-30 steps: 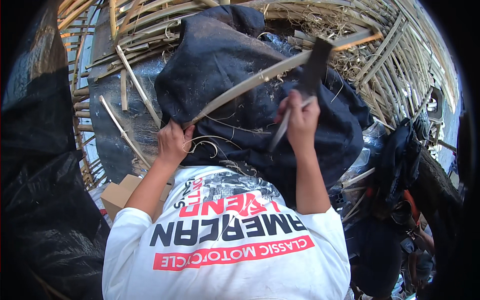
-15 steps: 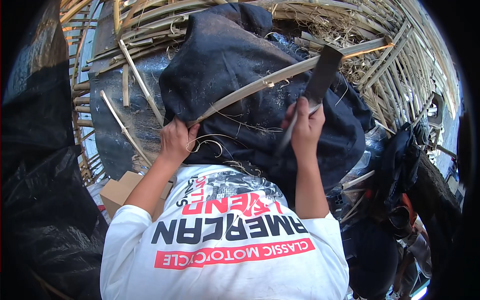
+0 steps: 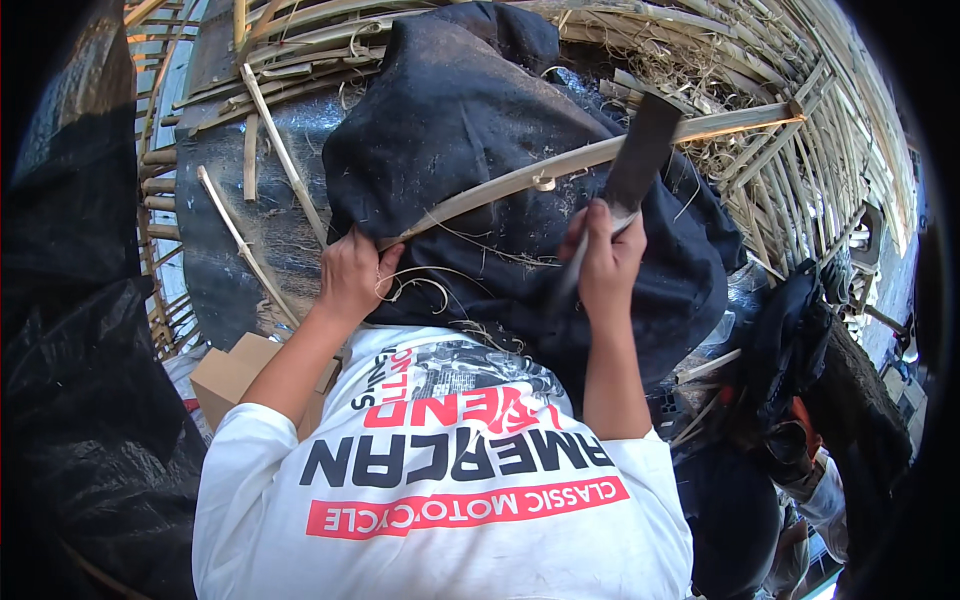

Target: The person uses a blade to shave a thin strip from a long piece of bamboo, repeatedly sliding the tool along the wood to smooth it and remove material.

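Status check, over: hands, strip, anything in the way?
Left hand grips near end of wooden strip. Right hand holds knife, blade across strip; contact unclear. Strip slants over dark cloth. Possible snag: curled shaving at strip's edge.

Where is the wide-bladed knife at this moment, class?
In the head view, the knife is right of centre, held in the right hand and crossing in front of the pale strip.

My L hand [image 3: 352, 276]: fingers curled, thumb angled fwd & R. R hand [image 3: 612, 255]: clenched, thumb pointing fwd. L forearm [image 3: 308, 362] slants inward; R forearm [image 3: 612, 350] approx. straight fwd. Hands well apart.
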Tool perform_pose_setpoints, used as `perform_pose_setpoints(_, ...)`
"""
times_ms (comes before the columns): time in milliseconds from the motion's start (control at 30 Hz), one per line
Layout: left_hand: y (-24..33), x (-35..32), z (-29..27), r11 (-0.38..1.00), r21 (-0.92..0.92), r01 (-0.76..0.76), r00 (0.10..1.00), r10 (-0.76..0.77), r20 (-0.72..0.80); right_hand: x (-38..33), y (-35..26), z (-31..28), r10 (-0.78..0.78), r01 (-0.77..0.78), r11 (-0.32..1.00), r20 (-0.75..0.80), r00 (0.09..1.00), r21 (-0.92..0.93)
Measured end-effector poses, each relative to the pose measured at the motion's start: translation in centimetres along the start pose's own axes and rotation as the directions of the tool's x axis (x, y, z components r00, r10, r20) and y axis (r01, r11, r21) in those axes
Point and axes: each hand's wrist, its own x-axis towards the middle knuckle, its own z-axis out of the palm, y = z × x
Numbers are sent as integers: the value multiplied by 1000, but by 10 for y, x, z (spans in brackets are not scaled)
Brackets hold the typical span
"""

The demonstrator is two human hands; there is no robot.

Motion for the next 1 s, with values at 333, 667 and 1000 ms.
perform_pose_setpoints(333,-2,0,2,997,78,11,1000,-13,24,-8,13,19,10,69,918,199,980,-390)
perform_pose_setpoints(667,-4,-2,0,1000,28,-1,1000,1,20,-16,23,20,-8,121,875,236,972,-468)
perform_pose_setpoints(1000,-6,-5,1,1000,12,-1,999,1,37,-16,18,13,52,87,892,292,955,-443)
